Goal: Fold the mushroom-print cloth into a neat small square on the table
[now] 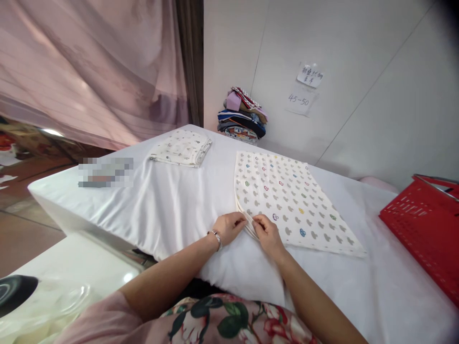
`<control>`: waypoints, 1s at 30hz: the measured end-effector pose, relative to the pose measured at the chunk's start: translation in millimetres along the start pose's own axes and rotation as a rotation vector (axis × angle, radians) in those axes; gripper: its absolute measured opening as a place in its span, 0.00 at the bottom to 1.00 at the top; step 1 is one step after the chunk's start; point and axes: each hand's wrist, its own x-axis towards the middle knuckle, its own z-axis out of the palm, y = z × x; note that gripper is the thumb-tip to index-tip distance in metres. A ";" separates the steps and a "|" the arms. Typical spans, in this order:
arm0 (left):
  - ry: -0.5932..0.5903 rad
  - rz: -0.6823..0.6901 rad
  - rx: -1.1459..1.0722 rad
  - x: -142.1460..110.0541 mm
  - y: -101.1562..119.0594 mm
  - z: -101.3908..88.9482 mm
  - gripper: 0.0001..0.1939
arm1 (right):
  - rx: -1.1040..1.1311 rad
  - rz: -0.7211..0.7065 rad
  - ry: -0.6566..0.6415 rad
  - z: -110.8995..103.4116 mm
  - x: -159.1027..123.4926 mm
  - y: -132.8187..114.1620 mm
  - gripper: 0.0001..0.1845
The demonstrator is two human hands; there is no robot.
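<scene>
With our hands close together, our left hand (228, 228) and our right hand (268, 236) each pinch the layered near-left corner of a flat, white, four-sided fabric piece with small grey and coloured motifs (292, 205), which lies spread from beside the near edge of the white-cloth-covered surface (172, 205) towards its far edge. We seem to be at the step of sorting or evening the plies at that corner. The next move, we judge, calls for a light, steady pinch so that no layer slips or creases.
</scene>
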 end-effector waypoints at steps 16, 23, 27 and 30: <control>-0.065 0.049 0.234 0.5 2.0 -0.3 0.08 | -0.129 -0.083 0.067 2.2 -2.3 3.6 0.11; 0.018 0.114 0.188 -1.3 -3.8 1.3 0.07 | -0.380 -0.274 0.059 -0.4 -4.9 -1.7 0.13; 0.016 0.098 0.162 -1.1 -3.2 1.5 0.07 | -0.218 -0.208 -0.034 -0.2 -6.7 -8.5 0.11; 0.005 0.078 0.130 -0.5 -1.2 1.3 0.08 | -0.174 -0.164 -0.049 0.4 -6.6 -10.1 0.13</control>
